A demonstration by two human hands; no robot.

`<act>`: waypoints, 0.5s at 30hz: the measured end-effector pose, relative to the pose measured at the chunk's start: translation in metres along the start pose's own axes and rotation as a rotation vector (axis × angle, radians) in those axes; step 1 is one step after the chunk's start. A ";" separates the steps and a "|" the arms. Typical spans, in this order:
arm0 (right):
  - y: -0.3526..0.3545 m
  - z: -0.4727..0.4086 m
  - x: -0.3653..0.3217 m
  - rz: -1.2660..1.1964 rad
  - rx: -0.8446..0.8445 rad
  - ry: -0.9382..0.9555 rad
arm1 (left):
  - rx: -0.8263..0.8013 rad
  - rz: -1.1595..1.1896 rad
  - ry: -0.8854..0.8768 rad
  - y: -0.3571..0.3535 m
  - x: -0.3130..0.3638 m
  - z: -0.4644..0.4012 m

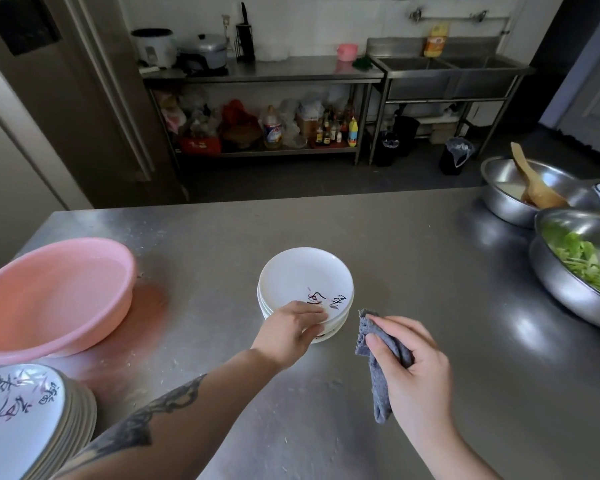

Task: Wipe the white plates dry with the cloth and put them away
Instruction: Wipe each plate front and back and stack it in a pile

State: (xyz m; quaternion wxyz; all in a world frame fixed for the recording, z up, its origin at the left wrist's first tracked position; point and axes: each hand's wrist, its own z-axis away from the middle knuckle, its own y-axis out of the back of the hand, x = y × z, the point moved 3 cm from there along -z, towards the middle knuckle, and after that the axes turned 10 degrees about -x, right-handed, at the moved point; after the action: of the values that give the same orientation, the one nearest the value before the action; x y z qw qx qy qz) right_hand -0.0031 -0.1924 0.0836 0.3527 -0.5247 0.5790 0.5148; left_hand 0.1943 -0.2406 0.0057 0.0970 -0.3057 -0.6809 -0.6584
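- Head view, setting: commercial kitchen; steel table in front, steel shelf unit and double sink along the far wall.
- Head view, centre: small stack of white plates on the table, top one face up with dark brush lettering near its front rim.
- Left hand at the near edge of that stack, thumb on the top plate's rim, fingers curled round the stack's side; it grips the edge. How many plates it has hold of, cannot tell.
- Right hand just beside the stack, clear of it, closed round a grey-blue cloth; cloth ends stick out above and below the fist.
- Lower left corner: a taller stack of lettered plates. Wiped or waiting, cannot tell.
- Left: pink basin holding what looks like water. Right edge: steel bowls, one with greens, one with a wooden spatula.
- Judgement: between wipes. Next move likely calls for the left hand to lift or tilt the top plate and the cloth to meet its face.
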 end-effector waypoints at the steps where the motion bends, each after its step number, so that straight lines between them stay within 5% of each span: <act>1: 0.001 0.000 -0.001 -0.005 -0.001 0.005 | -0.008 0.000 0.028 0.000 0.001 0.000; 6: 0.002 0.009 -0.001 -0.014 -0.031 0.027 | -0.049 0.025 0.099 0.007 0.007 0.014; 15: -0.039 0.025 0.008 -0.044 -0.274 0.081 | 0.556 0.247 0.556 0.031 0.019 0.160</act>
State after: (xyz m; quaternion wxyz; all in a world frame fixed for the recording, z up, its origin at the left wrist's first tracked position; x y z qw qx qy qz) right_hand 0.0298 -0.1672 0.0614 0.2654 -0.6008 0.5055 0.5595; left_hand 0.2398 -0.0835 0.0234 0.4346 -0.1580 -0.7389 -0.4900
